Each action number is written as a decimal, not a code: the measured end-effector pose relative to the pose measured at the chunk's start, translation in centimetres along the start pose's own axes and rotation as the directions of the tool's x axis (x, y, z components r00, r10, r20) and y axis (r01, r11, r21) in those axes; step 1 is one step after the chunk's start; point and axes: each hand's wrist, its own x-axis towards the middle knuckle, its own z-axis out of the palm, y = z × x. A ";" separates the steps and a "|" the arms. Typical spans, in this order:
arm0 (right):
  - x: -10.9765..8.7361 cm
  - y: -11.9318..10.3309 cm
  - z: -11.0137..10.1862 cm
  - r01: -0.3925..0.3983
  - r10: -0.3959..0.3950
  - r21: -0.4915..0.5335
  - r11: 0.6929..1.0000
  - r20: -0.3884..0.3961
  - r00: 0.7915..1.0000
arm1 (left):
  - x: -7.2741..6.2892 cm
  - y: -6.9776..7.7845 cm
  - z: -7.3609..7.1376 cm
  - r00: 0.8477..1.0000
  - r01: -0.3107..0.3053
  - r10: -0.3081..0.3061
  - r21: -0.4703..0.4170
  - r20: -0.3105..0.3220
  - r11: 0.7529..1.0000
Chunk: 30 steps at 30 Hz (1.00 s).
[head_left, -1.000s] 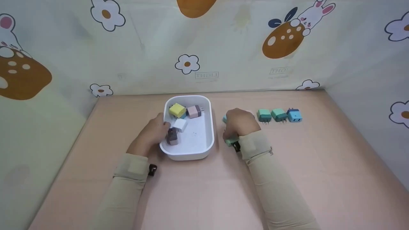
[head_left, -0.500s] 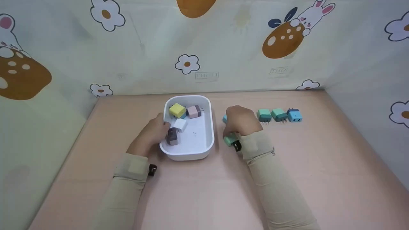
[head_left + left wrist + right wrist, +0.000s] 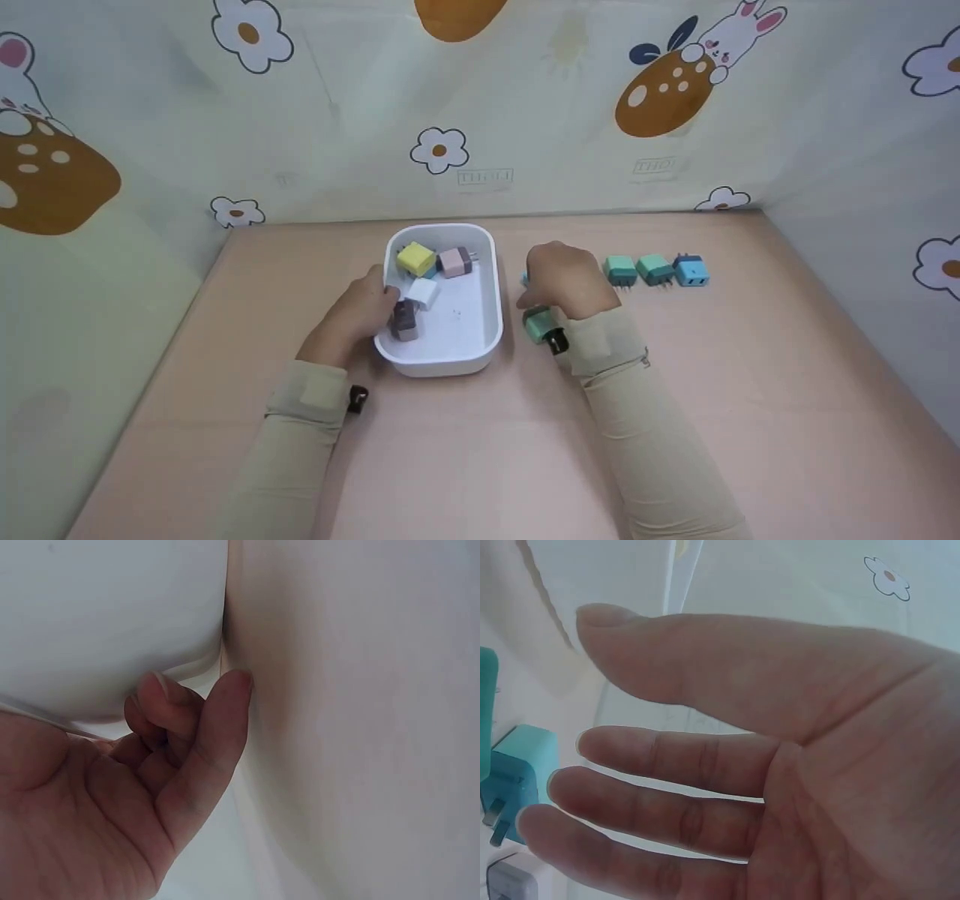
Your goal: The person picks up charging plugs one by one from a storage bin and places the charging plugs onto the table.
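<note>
My left hand (image 3: 361, 304) grips the left wall of a white plastic box (image 3: 442, 366), thumb over the rim; the left wrist view shows its fingers (image 3: 217, 720) curled against the outside. In the box lie a yellow plug charger (image 3: 416, 258), a pink and grey one (image 3: 453, 262), a white one (image 3: 424, 292), a dark grey one (image 3: 405, 322) and a partly hidden blue one. My right hand (image 3: 566, 281) hovers right of the box with nothing between thumb and straight fingers. Just nearer lies a green plug charger (image 3: 538, 326); a blue one (image 3: 524, 278) is mostly hidden behind the hand.
Right of my right hand, two green chargers (image 3: 619, 270) and a blue one (image 3: 691, 271) stand in a row on the pinkish table cover (image 3: 450, 457). A patterned cloth wall (image 3: 337, 112) rises behind the table and along both sides.
My right hand has moved slightly away from me, off the green plug charger, which now shows more fully. The left hand and the box have stayed put.
</note>
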 end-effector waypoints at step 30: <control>0.2 -3.0 0.5 0.175 -0.172 0.019 0.984 -0.124 0.977 | 0.1 0.0 0.1 1.000 -0.005 0.005 0.011 -0.005 1.000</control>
